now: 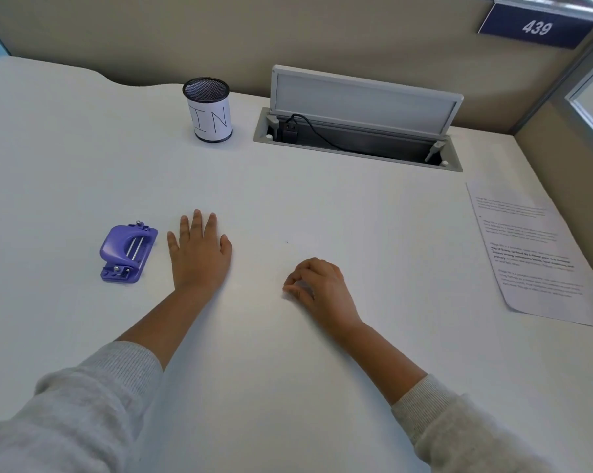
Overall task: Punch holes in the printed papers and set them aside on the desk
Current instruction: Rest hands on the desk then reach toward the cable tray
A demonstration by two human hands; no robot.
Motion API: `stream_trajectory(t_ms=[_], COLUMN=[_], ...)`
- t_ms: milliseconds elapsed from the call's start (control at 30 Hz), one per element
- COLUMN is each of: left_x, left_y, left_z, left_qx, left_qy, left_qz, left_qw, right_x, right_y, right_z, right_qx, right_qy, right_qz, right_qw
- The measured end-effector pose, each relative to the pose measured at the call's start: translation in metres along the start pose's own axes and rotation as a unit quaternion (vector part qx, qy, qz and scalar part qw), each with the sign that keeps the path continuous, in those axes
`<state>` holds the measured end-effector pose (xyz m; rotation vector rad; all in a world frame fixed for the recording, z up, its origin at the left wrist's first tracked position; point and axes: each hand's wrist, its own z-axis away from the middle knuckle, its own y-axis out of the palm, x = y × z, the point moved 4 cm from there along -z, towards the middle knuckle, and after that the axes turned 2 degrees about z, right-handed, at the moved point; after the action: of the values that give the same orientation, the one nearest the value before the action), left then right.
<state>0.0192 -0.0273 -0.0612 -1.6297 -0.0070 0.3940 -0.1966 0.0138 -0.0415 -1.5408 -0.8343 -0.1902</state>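
A purple hole punch (128,253) lies on the white desk (356,213), left of centre. My left hand (199,254) rests flat on the desk just to the right of the punch, palm down, fingers stretched, holding nothing. My right hand (317,285) sits on the desk at the centre with its fingers curled and the thumb and fingertips pinched together against the surface; nothing shows between them. A printed paper (534,254) with several text paragraphs lies flat at the desk's right side, well away from both hands.
A black mesh pen cup (208,110) with a white label reading "IN" stands at the back. An open cable hatch (356,138) with a plugged-in black cord is set into the desk behind centre. Partition walls close the back and right.
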Motion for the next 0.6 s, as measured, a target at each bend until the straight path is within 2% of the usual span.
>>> stream_trajectory(t_ms=[100, 167, 467, 600], left_x=[0.0, 0.0, 0.006, 0.008], left_y=[-0.001, -0.001, -0.009, -0.008], left_z=[0.0, 0.0, -0.017, -0.031], left_qx=[0.001, 0.004, -0.006, 0.004], left_qy=[0.002, 0.003, 0.032, 0.036], left_qz=[-0.002, -0.001, 0.019, 0.031], left_qw=[1.0, 1.0, 0.999, 0.999], right_x=[-0.011, -0.015, -0.03, -0.031], right_y=[-0.013, -0.017, -0.034, -0.04], right_z=[0.0, 0.0, -0.026, -0.05], right_qx=[-0.036, -0.055, -0.002, 0.005], right_qy=[0.115, 0.162, 0.211, 0.21], right_qz=[-0.17, -0.227, -0.284, -0.28], right_qw=[0.978, 0.959, 0.935, 0.937])
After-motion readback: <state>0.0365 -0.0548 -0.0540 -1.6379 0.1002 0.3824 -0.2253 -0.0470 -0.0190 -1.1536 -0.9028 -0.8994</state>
